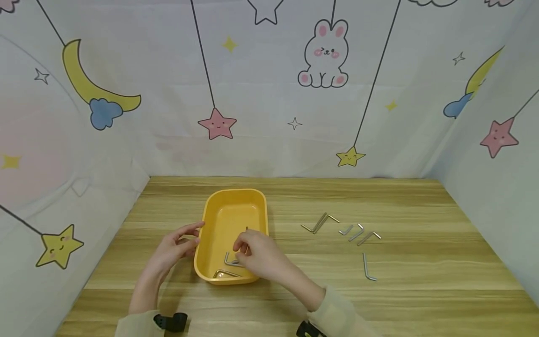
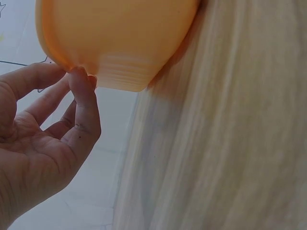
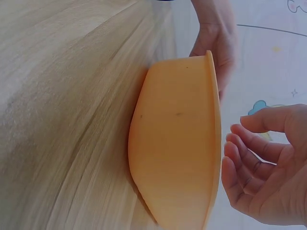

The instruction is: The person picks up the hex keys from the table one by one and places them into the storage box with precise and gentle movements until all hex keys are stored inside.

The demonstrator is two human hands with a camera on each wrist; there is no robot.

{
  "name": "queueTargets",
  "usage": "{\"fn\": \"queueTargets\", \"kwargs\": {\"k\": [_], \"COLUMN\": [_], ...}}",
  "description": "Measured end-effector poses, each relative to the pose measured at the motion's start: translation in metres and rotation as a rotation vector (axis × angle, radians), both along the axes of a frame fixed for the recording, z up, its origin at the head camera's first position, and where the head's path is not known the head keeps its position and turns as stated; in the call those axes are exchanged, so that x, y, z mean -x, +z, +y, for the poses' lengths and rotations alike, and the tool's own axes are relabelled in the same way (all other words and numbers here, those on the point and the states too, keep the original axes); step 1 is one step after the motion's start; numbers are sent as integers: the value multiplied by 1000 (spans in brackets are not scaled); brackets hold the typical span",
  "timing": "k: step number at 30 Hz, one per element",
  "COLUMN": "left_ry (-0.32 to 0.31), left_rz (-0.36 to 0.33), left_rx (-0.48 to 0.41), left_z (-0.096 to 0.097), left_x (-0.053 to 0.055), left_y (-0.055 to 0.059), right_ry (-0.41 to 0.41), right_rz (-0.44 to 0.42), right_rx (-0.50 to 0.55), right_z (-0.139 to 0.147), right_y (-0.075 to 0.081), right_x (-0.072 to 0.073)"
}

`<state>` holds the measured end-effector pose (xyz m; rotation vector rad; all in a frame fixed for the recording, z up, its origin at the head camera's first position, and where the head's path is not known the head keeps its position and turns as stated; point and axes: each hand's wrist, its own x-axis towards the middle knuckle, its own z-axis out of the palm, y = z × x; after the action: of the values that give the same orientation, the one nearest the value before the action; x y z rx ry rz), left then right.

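Observation:
A yellow plastic tray (image 1: 231, 223) stands on the table. My left hand (image 1: 170, 252) is at its left side; in the left wrist view, the thumb and fingertips (image 2: 79, 79) pinch the tray's rim. Over the tray's right side hovers my right hand (image 1: 261, 255), its fingers loosely bent. The right wrist view shows a gap between thumb and fingers, with nothing held there. Inside the tray lie a silver hex key (image 1: 230, 263) and a bronze-coloured hex key (image 1: 223, 272), both near the front end. A thin dark tip (image 1: 247, 228) shows behind my right hand, which hides part of the tray.
To the right of the tray, several L-shaped hex keys lie on the wooden table (image 1: 294, 304): a bronze-coloured group (image 1: 320, 223), small silver ones (image 1: 357, 231), and a separate silver one (image 1: 366, 267) nearer the front. Patterned cloth (image 1: 269, 154) encloses the back and sides.

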<state>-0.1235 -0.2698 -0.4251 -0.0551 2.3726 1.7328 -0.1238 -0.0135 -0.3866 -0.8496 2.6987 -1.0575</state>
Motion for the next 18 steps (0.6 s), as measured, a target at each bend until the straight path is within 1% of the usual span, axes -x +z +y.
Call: {"fn": "queueTargets", "kwargs": {"k": [4, 11, 18], "left_ry": [-4, 3, 4], "left_rz": [8, 6, 5], "left_rx": [-5, -3, -8], "left_z": [0, 1, 0], "left_x": [-1, 0, 0], "left_y": [0, 0, -1], "right_ry": [-4, -12, -32], "right_rz": [16, 69, 54], "right_rx": [-16, -56, -36], "right_z": [5, 16, 26], "right_y": [3, 7, 7], "right_x": [-3, -8, -11]}}
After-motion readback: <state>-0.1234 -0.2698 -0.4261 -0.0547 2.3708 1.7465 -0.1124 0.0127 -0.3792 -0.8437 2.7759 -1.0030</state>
